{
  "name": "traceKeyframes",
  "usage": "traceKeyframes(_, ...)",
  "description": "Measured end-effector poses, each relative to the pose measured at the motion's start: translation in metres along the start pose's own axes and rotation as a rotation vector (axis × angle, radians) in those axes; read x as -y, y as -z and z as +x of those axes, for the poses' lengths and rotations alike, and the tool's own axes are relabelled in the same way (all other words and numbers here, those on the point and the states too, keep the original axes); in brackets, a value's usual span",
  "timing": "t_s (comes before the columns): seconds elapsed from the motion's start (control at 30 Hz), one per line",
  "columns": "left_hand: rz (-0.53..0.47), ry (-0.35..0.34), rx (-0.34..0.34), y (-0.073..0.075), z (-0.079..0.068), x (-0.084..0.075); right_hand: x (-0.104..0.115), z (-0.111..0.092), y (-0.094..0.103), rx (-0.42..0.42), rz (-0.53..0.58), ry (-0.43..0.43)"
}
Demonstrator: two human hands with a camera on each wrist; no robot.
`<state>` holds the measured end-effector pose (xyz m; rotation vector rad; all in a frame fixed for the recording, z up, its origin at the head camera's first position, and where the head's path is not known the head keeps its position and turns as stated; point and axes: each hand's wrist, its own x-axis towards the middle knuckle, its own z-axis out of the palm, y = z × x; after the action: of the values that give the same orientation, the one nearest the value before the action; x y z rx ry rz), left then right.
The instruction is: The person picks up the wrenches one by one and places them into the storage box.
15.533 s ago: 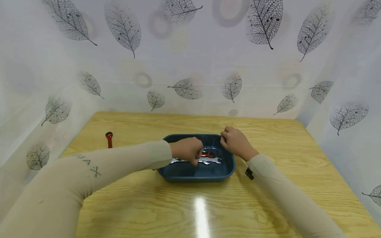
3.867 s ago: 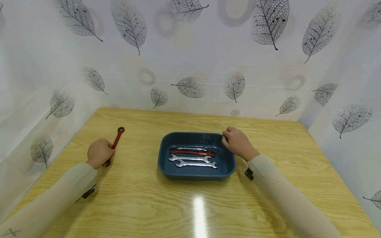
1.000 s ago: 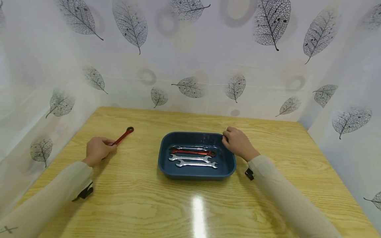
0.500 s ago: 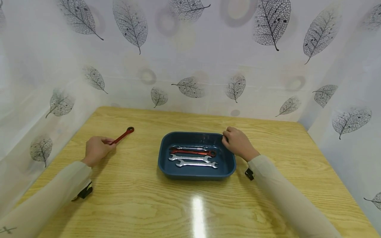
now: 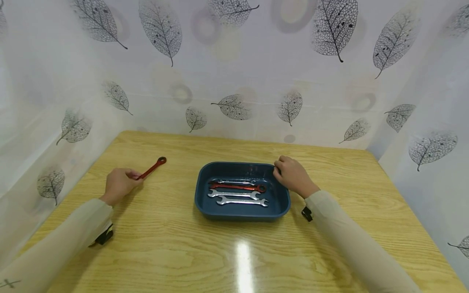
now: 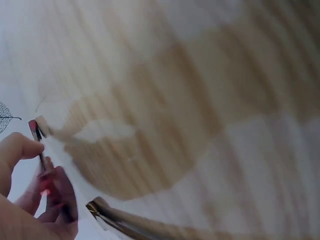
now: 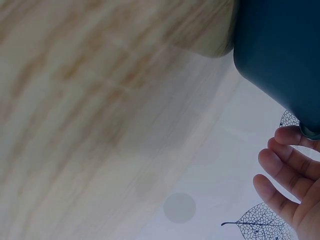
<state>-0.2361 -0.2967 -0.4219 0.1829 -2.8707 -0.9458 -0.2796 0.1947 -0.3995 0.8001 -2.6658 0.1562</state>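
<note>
At the left of the head view, my left hand point(image 5: 120, 185) pinches the lower end of a red wrench point(image 5: 151, 168) between thumb and fingers. Its ring end points up and to the right; the other end is hidden by the hand. In the left wrist view, fingers point(image 6: 20, 147) sit on the wrench's shank. My right hand point(image 5: 292, 176) holds the back right corner of a dark blue tub point(image 5: 242, 218), with fingers curled over the rim. Inside lie a second red wrench point(image 5: 236, 187) and three silver wrenches, the nearest silver wrench point(image 5: 242, 202) close to the front wall.
The tub stands mid-table on a wood-grain table point(image 5: 176, 252). A pale curtain point(image 5: 242, 73) printed with leaves hangs behind the table and along both sides. A bright light reflection lies on the tabletop in front of the tub.
Earlier my left hand was in the tub and this red wrench lay at the left; the hand then took it and turned its ring end rightward. The right hand has stayed on the rim.
</note>
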Motion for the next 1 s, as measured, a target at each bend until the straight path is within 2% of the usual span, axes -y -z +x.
traceKeyframes(0.17,0.05,0.001,0.066,-0.0004,0.0012,0.0028,-0.0003,-0.0002,-0.0009,-0.006,0.002,0.002)
traceKeyframes(0.47,0.072,0.019,0.117,0.0014,0.0028,0.0003,-0.0006,-0.0003,-0.0011,-0.016,0.006,0.005)
traceKeyframes(0.63,0.083,-0.022,0.11,0.0006,0.0048,0.001,-0.0007,-0.0008,-0.0017,-0.007,0.005,-0.005)
traceKeyframes(0.83,0.078,-0.018,0.103,-0.0009,0.0071,0.0013,-0.0002,0.0002,-0.0003,-0.012,0.017,0.0)
traceKeyframes(1.0,0.01,-0.021,0.084,-0.0026,0.0057,0.0042,-0.0009,0.0004,-0.0006,-0.009,0.02,0.009)
